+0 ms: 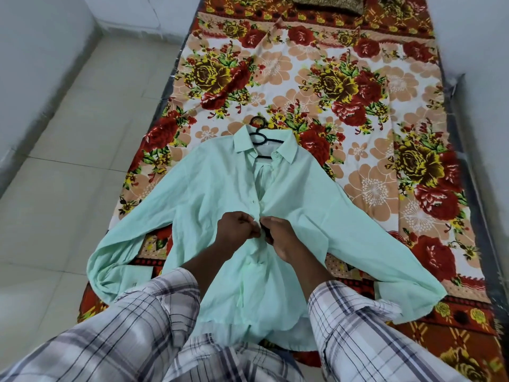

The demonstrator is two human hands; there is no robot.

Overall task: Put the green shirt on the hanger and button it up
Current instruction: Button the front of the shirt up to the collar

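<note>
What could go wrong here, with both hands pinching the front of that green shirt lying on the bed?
The left hand and right hand work mid-placket while the green shirt gapes open near the collar; a button could meet the wrong hole. The hanger lies loose inside the neck, so tugging might shift it off the shoulders. One sleeve hangs over the bedsheet edge and may drag the shirt.
</note>
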